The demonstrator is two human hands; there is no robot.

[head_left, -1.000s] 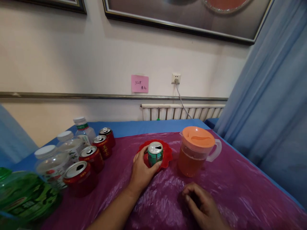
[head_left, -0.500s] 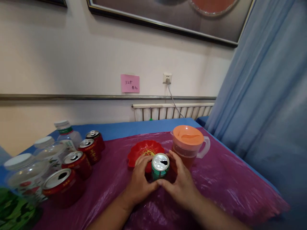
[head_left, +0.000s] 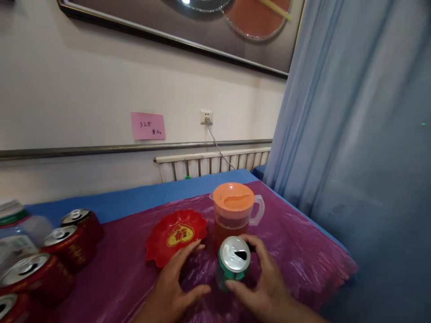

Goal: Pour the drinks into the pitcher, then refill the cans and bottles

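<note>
A green drink can [head_left: 235,255] with a silver top and an opened mouth stands upright at the table's front. My right hand [head_left: 269,282] is wrapped about its right side, thumb at the front and fingers behind. My left hand [head_left: 178,282] is apart from the can, on its left, with thumb and fingers spread and nothing between them. Just behind the can is a clear plastic pitcher [head_left: 232,224] of amber liquid under an orange lid. The red scalloped plate [head_left: 158,237], with a yellow heart design, lies beyond my left fingertips.
Several red cans [head_left: 72,249] stand in a row at the left, beside a clear bottle [head_left: 16,242] with a white cap. Purple plastic sheeting [head_left: 299,251] covers the blue-topped table. A blue curtain [head_left: 343,134] hangs along the right side.
My left hand has come away from the green can, while my right hand stays around it. The view has turned right, shifting the plate, pitcher and red cans leftward.
</note>
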